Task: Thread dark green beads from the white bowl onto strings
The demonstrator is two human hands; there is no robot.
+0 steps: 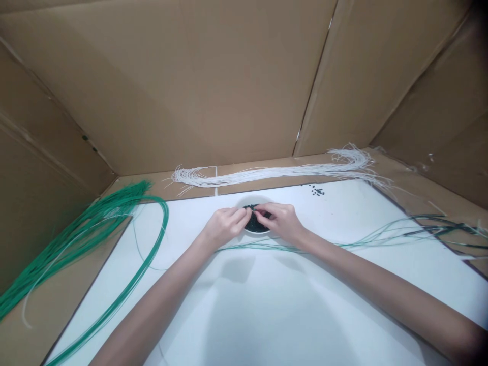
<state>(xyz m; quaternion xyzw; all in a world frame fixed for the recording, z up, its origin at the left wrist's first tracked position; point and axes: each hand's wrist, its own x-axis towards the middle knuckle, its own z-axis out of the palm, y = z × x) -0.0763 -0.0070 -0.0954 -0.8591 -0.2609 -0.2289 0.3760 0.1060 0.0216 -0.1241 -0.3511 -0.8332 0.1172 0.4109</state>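
A small white bowl (257, 233) holds many small dark pieces (255, 223) that look like beads. My left hand (225, 225) is over the bowl's left side, its thumb and fingers pinched together. From the right, my right hand (282, 221) meets it, also pinching, with fingertips close to the left ones. A speck of green shows between the fingertips, but what they hold is too small to make out. Thin green strands (274, 247) run across the table just in front of the bowl and pass beneath both arms.
A white board (282, 310) covers the table. Green strands (76, 249) lie bundled on the left, with a loop (162, 229) curving onto the board. Behind lies a white strand bundle (263, 175). Loose dark pieces (317, 191) sit at back right, darker-tipped strands (453, 226) at right. Cardboard walls (213, 86) enclose everything.
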